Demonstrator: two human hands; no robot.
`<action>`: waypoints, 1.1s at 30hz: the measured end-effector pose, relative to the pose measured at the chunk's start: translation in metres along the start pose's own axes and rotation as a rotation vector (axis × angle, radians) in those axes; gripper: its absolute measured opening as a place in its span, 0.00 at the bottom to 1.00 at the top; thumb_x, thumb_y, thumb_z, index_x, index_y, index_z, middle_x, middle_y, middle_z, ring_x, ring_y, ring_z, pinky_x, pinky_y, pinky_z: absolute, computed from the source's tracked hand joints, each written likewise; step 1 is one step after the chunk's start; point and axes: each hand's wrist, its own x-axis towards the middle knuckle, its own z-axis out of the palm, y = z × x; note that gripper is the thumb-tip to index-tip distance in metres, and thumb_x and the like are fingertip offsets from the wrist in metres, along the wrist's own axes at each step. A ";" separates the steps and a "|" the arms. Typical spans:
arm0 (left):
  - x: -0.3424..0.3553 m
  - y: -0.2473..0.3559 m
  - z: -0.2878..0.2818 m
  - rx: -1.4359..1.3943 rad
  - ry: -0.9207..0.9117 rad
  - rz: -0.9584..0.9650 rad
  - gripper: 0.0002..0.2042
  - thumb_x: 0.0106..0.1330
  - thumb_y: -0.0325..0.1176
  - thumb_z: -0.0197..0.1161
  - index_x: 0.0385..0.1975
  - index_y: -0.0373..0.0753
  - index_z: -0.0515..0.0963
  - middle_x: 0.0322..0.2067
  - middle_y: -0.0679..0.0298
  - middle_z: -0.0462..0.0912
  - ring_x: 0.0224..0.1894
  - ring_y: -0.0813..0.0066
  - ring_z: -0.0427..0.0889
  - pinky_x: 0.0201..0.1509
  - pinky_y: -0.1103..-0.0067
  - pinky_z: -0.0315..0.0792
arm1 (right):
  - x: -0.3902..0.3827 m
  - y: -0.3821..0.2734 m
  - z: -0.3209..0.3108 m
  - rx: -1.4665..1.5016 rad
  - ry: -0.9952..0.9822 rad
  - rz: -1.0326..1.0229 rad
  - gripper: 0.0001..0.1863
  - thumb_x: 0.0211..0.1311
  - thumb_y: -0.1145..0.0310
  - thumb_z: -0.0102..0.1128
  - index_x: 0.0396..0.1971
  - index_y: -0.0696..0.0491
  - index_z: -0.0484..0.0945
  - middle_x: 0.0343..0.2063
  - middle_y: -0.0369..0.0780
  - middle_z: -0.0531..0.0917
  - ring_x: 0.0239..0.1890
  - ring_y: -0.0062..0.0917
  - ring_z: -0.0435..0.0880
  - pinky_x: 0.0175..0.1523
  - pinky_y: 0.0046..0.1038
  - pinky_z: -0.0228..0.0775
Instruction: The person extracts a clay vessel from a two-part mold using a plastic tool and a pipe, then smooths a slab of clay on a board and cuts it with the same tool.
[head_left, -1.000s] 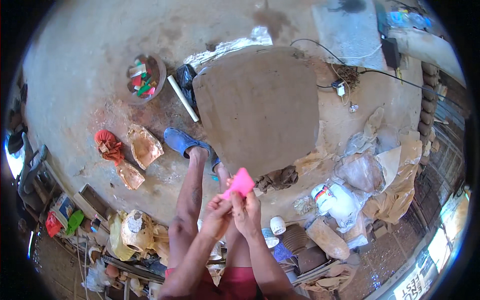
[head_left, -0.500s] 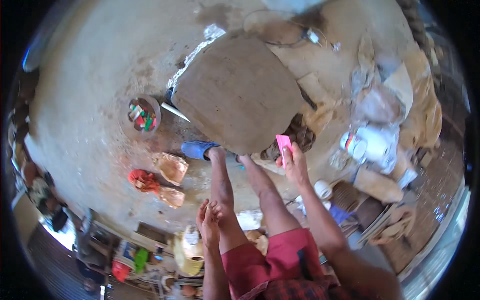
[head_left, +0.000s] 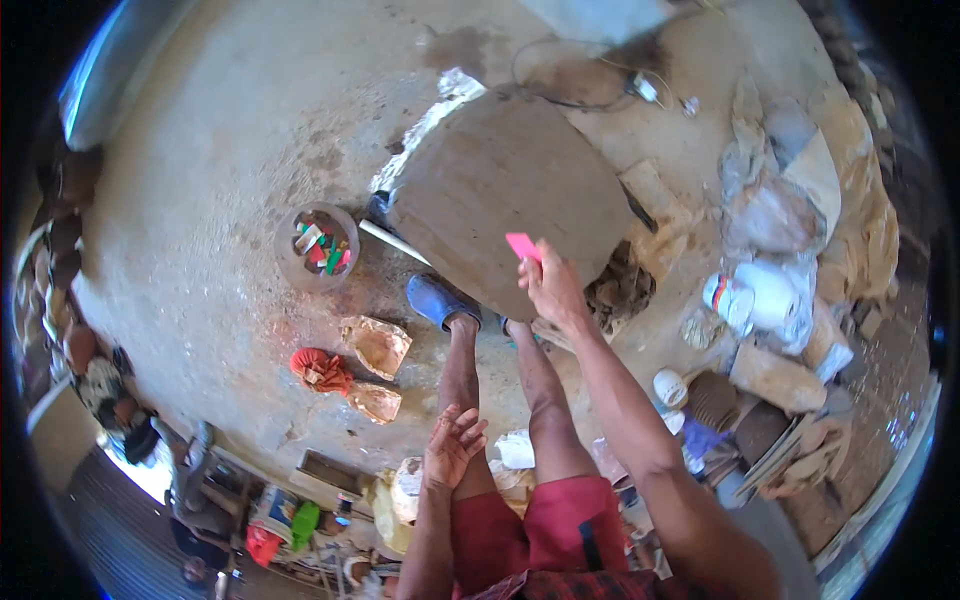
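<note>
A large grey-brown slab with a smooth, clay-like top (head_left: pixel 490 170) stands before my feet. Over its near right part, my right hand (head_left: pixel 553 288) grips a small flat pink scraper-like piece (head_left: pixel 522 246) between thumb and fingers. Whether the piece touches the surface I cannot tell. My left hand (head_left: pixel 455 445) hovers by my left knee, palm up, fingers loosely curled and apart, with nothing in it. Against the slab's left side lies a white stick or pipe (head_left: pixel 394 242).
A round tub (head_left: pixel 287 262) with several coloured pieces stands left of the slab. Two brown shell-like pieces (head_left: pixel 378 348) and an orange cloth bundle (head_left: pixel 320 371) lie nearer. White containers (head_left: pixel 768 292) and plastic bags (head_left: pixel 765 215) crowd the right. A cable (head_left: pixel 570 103) lies beyond the slab.
My right hand has moved forward and left, bringing the pink piece over the slab. My left hand stays near my knee, its fingers a little more spread. The whole view has shifted.
</note>
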 end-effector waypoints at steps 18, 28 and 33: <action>0.006 -0.030 -0.002 -0.221 -0.032 0.007 0.31 0.75 0.59 0.59 0.74 0.59 0.64 0.72 0.53 0.69 0.69 0.43 0.74 0.66 0.51 0.77 | 0.189 -0.091 0.027 -0.415 0.055 -0.470 0.14 0.76 0.63 0.55 0.46 0.61 0.73 0.43 0.59 0.84 0.50 0.60 0.82 0.55 0.55 0.74; 0.023 -0.070 0.008 -0.284 -0.021 0.016 0.32 0.75 0.58 0.60 0.74 0.55 0.62 0.71 0.51 0.70 0.68 0.42 0.76 0.65 0.52 0.78 | 0.192 -0.092 0.027 -0.536 0.090 -0.560 0.16 0.78 0.60 0.54 0.48 0.59 0.74 0.36 0.57 0.86 0.36 0.51 0.88 0.46 0.51 0.77; 0.030 -0.082 0.010 -0.294 0.023 0.034 0.31 0.76 0.57 0.60 0.74 0.55 0.62 0.70 0.52 0.72 0.67 0.43 0.77 0.64 0.52 0.79 | 0.188 -0.104 0.027 -0.559 0.059 -0.511 0.17 0.76 0.59 0.54 0.46 0.60 0.74 0.39 0.60 0.86 0.46 0.59 0.85 0.52 0.56 0.75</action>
